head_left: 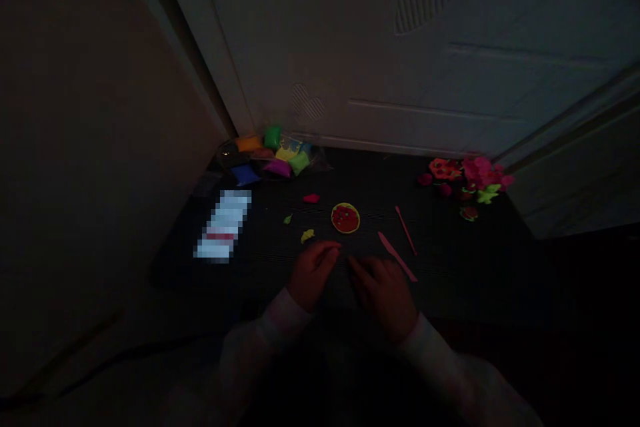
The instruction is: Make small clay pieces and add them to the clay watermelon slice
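Note:
In the dim head view, my left hand is low over the dark table with its thumb and forefinger pressed together. Across a small gap, my right hand has its fingers curled in and pointing left. Whatever either hand pinches is too dark to make out. Just beyond them lies a round red clay disc with a yellow rim and small green and red bits, like a tiny pizza. Left of it are a yellow clay piece, a green clay piece and a pinkish-red clay piece. A pink plastic knife rests beside my right hand.
A thin pink modelling stick lies right of the knife. Packets of coloured clay sit at the back left, above a bright pixelated screen. Pink and orange clay flowers stand back right. A white panel rises behind the table.

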